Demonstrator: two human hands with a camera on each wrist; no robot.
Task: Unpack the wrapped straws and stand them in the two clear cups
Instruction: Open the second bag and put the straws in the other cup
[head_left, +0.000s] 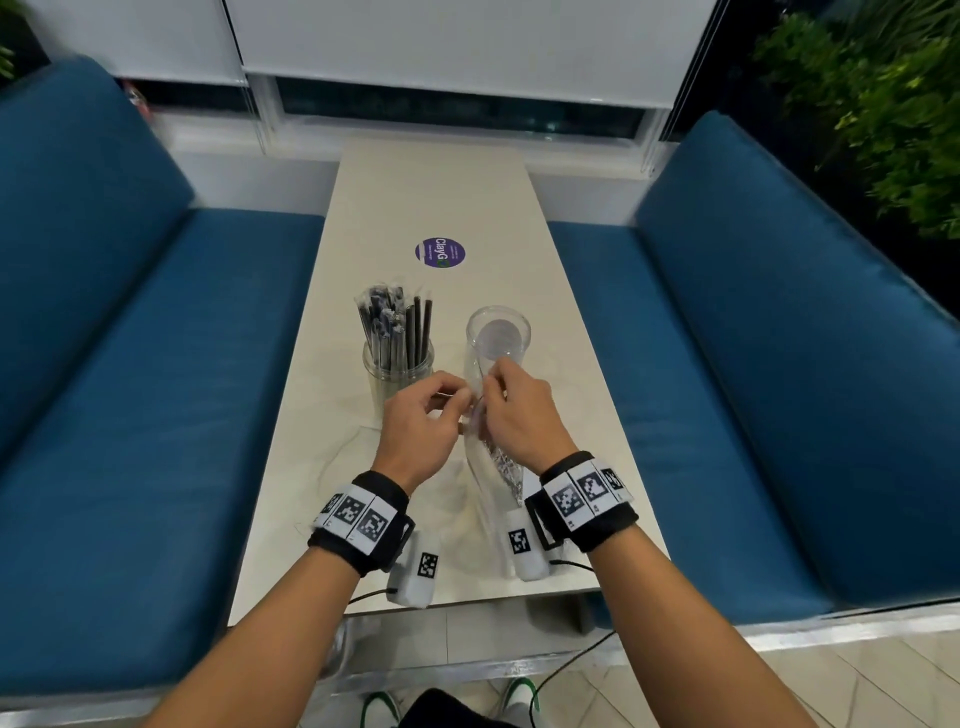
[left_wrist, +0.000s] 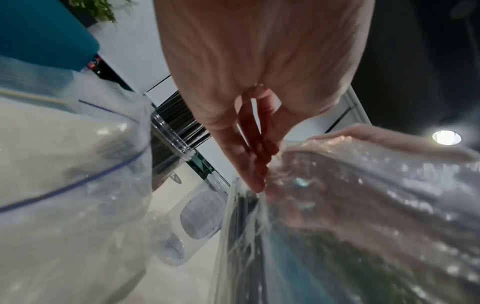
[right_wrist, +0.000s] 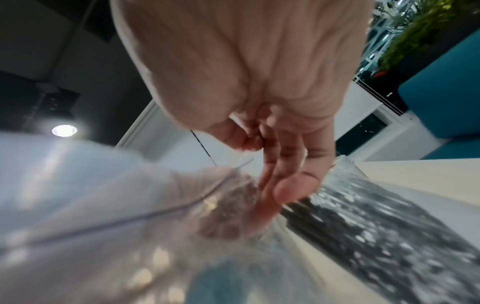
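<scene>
A clear plastic bag (head_left: 493, 462) holding dark wrapped straws (right_wrist: 363, 226) stands on end at the near middle of the table. My left hand (head_left: 457, 402) pinches the bag's top edge from the left, its fingertips (left_wrist: 255, 183) on the plastic. From the right, my right hand (head_left: 491, 387) pinches the same top edge, its fingers (right_wrist: 283, 185) curled onto the film. Just beyond my left hand, the left clear cup (head_left: 397, 364) holds several black straws, some still in wrappers. The right clear cup (head_left: 498, 332) stands empty behind the bag.
A loose clear plastic wrapper (head_left: 348, 452) lies on the beige table (head_left: 431, 197) under my left wrist. A round purple sticker (head_left: 439, 252) sits farther back. Blue bench seats (head_left: 156, 364) flank the table on both sides.
</scene>
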